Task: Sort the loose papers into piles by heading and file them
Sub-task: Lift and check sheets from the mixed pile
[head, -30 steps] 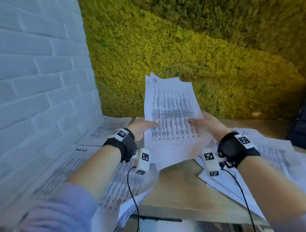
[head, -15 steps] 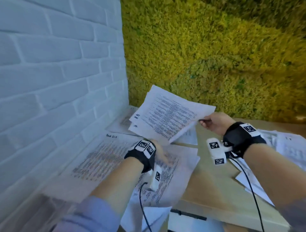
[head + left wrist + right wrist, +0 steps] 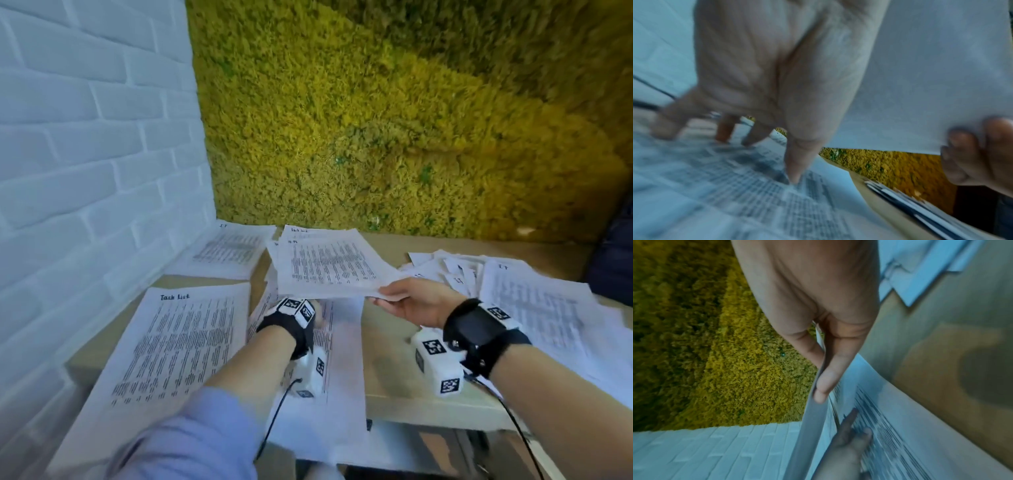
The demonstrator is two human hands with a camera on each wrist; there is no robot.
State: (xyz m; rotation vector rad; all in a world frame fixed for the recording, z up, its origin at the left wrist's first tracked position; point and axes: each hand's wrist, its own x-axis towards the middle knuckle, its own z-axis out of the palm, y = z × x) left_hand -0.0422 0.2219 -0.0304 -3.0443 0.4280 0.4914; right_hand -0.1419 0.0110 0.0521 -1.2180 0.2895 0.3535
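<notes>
Paper held at one corner only: a thin sheaf [image 3: 329,267] pinched between thumb and fingers of the right hand [image 3: 416,301], hanging above the table [image 3: 387,373] and its sorted piles, likely to sag, fan apart or slip. Left hand [image 3: 777,73] open, spread fingertips pressing the printed sheet [image 3: 337,342] below. Risk of nudging that sheet or the "Task List" pile [image 3: 178,346] askew, mixing headings.

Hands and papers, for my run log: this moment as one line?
right hand: pinches held sheets | left hand: fingertips on desk sheet | filing: not yet
</notes>
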